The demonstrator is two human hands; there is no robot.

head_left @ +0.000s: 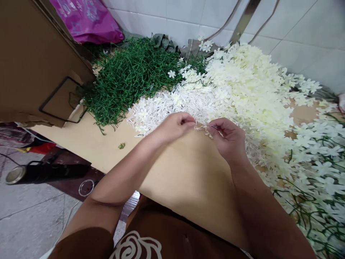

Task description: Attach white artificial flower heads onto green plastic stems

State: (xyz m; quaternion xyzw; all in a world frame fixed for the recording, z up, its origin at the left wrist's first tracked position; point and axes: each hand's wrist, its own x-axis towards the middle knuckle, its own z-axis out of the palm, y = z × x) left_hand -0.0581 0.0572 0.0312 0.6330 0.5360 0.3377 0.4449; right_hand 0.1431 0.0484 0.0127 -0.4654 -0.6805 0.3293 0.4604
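Note:
Near the middle of the head view, my left hand and my right hand face each other with a small gap between them. Both are closed in a pinch on a thin white stamen piece that spans the gap. Just behind the hands lies a heap of white stamens. A large pile of cream-white petals spreads behind and to the right of my right hand. Green plastic stems are heaped at the back left.
The tan board bears the piles, with a small green scrap on it. A cardboard box stands left, a pink bag behind. Assembled white flowers lie right. A black cylinder is at lower left.

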